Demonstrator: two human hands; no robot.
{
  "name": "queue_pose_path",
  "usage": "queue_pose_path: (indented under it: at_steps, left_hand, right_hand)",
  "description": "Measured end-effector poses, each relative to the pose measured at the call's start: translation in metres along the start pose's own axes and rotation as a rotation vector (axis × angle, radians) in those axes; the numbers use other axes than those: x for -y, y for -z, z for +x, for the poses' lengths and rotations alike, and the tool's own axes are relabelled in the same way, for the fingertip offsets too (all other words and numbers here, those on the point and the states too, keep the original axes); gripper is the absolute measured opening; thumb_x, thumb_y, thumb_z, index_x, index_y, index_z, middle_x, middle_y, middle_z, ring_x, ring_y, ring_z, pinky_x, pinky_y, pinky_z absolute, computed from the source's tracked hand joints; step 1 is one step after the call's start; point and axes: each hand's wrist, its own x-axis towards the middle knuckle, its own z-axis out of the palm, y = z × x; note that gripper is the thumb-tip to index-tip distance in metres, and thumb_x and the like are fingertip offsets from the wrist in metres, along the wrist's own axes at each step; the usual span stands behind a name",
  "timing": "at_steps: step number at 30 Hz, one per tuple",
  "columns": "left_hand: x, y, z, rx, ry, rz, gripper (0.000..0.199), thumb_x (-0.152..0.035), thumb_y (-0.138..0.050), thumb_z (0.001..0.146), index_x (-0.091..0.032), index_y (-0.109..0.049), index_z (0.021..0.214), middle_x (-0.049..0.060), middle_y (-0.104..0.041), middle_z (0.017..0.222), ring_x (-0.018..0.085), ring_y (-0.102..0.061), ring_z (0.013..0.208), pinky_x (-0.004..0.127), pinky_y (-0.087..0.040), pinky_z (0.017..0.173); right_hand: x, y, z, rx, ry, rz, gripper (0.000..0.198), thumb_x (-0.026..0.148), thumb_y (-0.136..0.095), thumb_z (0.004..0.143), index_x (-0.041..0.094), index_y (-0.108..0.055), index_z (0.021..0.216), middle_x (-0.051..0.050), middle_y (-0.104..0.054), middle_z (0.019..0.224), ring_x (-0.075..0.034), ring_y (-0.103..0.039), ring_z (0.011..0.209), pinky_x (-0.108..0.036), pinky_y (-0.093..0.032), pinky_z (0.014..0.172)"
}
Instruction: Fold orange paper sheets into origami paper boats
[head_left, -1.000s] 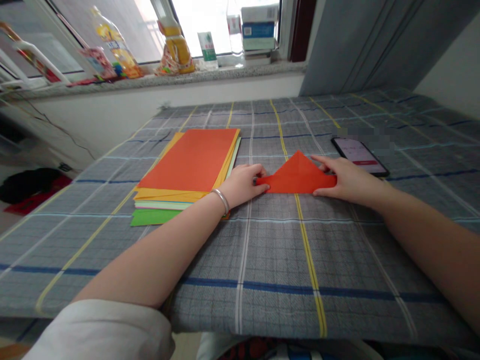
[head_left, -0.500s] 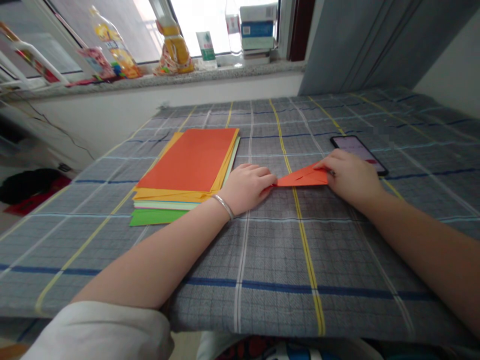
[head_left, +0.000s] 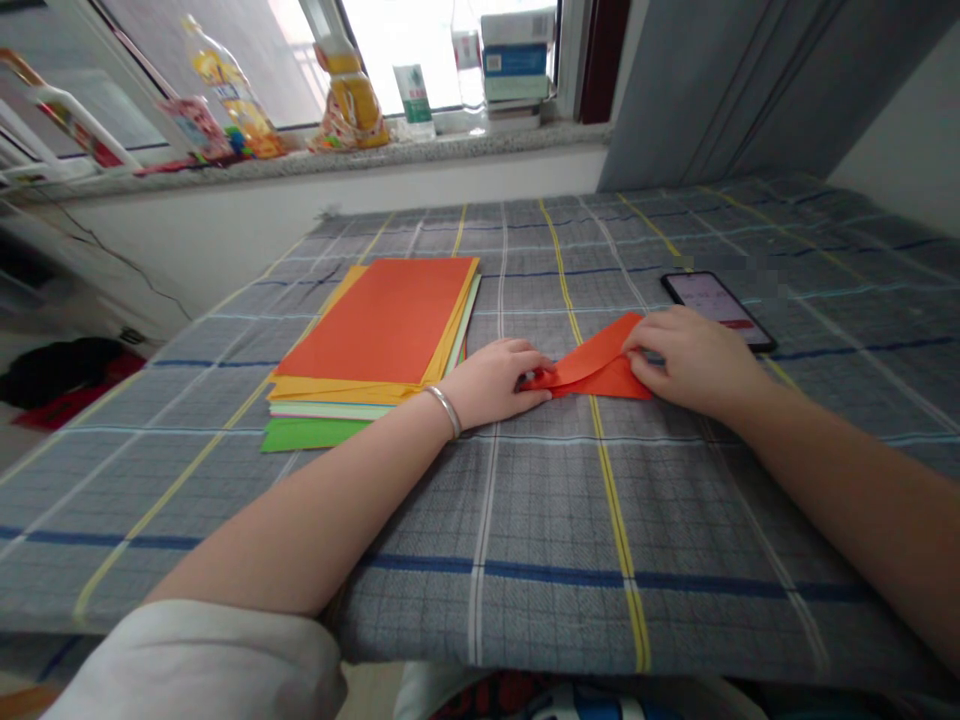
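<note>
Head view. The folded orange paper (head_left: 600, 352) lies on the cloth-covered counter (head_left: 555, 520), to the right of the paper stack (head_left: 382, 315) and nearer the person than the phone (head_left: 709, 298). The left hand (head_left: 499, 380) pinches its left end between thumb and fingers; the right hand (head_left: 690, 355), set apart from it, grips the opposite end beside a slanting flap. Folding appears to be the step in hand; the next move likely calls for steady left-hand pressure while the flap is aligned and creased.
</note>
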Motion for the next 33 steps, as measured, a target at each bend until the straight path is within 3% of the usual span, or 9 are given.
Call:
queue_pose_path:
  at_steps: [5, 12, 15, 20, 28, 33]
  left_hand:
    - [-0.008, -0.004, 0.002, -0.023, 0.119, -0.06, 0.03, -0.029, -0.068, 0.09, -0.018, -0.069, 0.118, 0.008, -0.069, 0.105, 0.018, -0.066, 0.091, 0.032, -0.054, 0.085]
    - [-0.004, 0.007, 0.001, 0.053, 0.174, -0.11, 0.037, -0.023, -0.072, 0.083, -0.021, -0.068, 0.119, 0.004, -0.071, 0.102, 0.015, -0.067, 0.084, 0.028, -0.054, 0.077]
    - [-0.003, 0.009, 0.0, 0.085, 0.161, -0.119, 0.039, -0.015, -0.072, 0.078, -0.022, -0.068, 0.117, 0.002, -0.072, 0.101, 0.015, -0.067, 0.083, 0.027, -0.053, 0.076]
    - [-0.013, 0.004, 0.002, 0.051, 0.298, -0.197, 0.027, -0.018, -0.072, 0.082, -0.02, -0.068, 0.108, -0.001, -0.072, 0.086, 0.013, -0.064, 0.071, 0.026, -0.051, 0.07]
    - [-0.022, -0.016, 0.008, -0.04, 0.273, -0.206, 0.027, -0.022, -0.068, 0.085, -0.02, -0.067, 0.111, 0.0, -0.073, 0.093, 0.012, -0.061, 0.073, 0.027, -0.049, 0.075]
    - [-0.022, -0.011, 0.01, -0.027, 0.326, -0.15, 0.019, -0.029, -0.067, 0.087, -0.018, -0.071, 0.102, 0.001, -0.071, 0.084, 0.014, -0.059, 0.07, 0.026, -0.043, 0.067]
  right_hand:
    - [0.017, 0.002, -0.001, 0.08, 0.124, 0.045, 0.024, 0.037, -0.056, 0.094, 0.021, -0.074, 0.092, -0.007, -0.075, 0.098, -0.026, -0.067, 0.094, -0.04, -0.051, 0.079]
    - [0.016, 0.002, -0.003, 0.044, 0.158, 0.02, 0.03, 0.043, -0.062, 0.092, 0.018, -0.077, 0.102, -0.01, -0.076, 0.106, -0.03, -0.069, 0.1, -0.044, -0.054, 0.081]
    - [0.016, 0.003, -0.002, 0.01, 0.206, 0.04, 0.03, 0.041, -0.064, 0.091, 0.018, -0.077, 0.105, -0.01, -0.077, 0.106, -0.031, -0.068, 0.102, -0.046, -0.054, 0.088]
    - [0.021, 0.002, -0.001, -0.018, 0.261, 0.132, 0.031, 0.032, -0.063, 0.091, 0.016, -0.075, 0.115, -0.012, -0.073, 0.121, -0.032, -0.063, 0.117, -0.049, -0.049, 0.102]
    - [0.047, -0.008, 0.006, 0.042, 0.113, 0.287, 0.021, 0.034, -0.062, 0.093, 0.02, -0.075, 0.102, -0.009, -0.075, 0.108, -0.028, -0.066, 0.102, -0.044, -0.052, 0.09]
    - [0.051, -0.022, 0.011, 0.021, 0.02, 0.413, 0.017, 0.032, -0.062, 0.093, 0.02, -0.073, 0.087, -0.008, -0.073, 0.096, -0.026, -0.065, 0.096, -0.041, -0.05, 0.088]
